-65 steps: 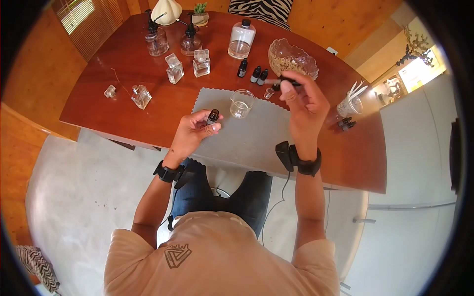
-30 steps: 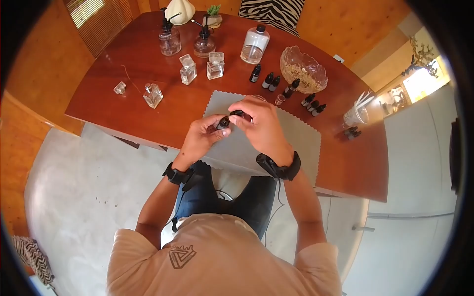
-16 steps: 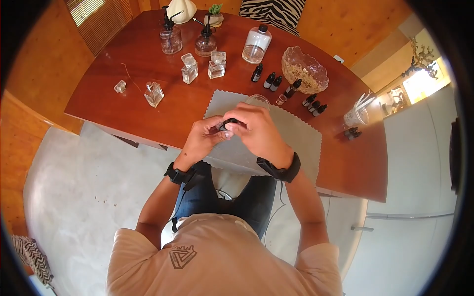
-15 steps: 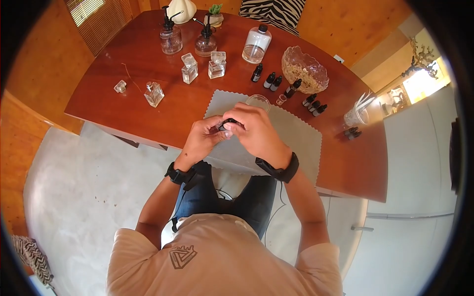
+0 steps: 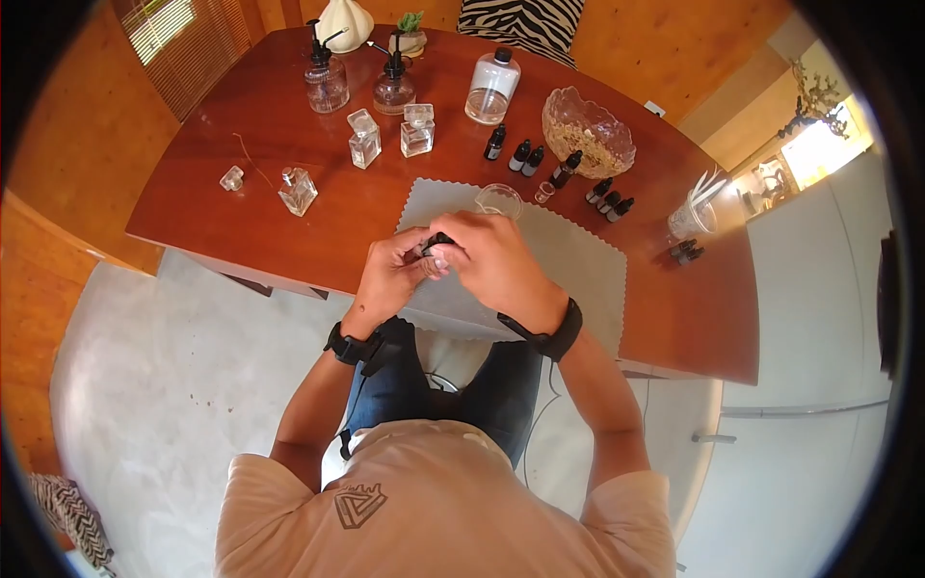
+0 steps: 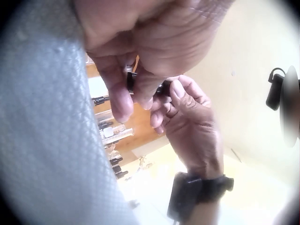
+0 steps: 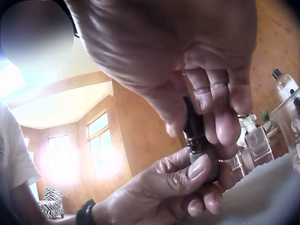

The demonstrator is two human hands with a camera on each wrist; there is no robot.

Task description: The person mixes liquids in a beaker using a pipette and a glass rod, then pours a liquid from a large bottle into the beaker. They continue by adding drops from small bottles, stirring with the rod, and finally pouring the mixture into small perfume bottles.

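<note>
The left hand point(image 5: 387, 275) grips a small dark bottle upright over the grey mat point(image 5: 568, 260); in the right wrist view its thumb and fingers wrap the bottle body point(image 7: 212, 169). From above, the right hand point(image 5: 496, 260) pinches the black cap point(image 7: 193, 123) at the bottle's neck between thumb and fingers. The cap sits on the neck, though how tightly cannot be told. In the left wrist view the right hand point(image 6: 187, 117) reaches the dark cap from the far side. Just behind the hands is a glass beaker point(image 5: 499, 199), partly hidden by the right hand.
Small black bottles point(image 5: 520, 155) stand behind the mat, several more point(image 5: 609, 200) to the right. A glass bowl point(image 5: 588, 135), a large bottle point(image 5: 492, 89), square glass bottles point(image 5: 364, 140) and pump bottles point(image 5: 328, 87) occupy the back. A cup with white strips point(image 5: 692, 220) stands at right.
The right hand has come in from the right with the black cap and met the bottle in the left hand. Lately its fingers have shifted slightly round the cap.
</note>
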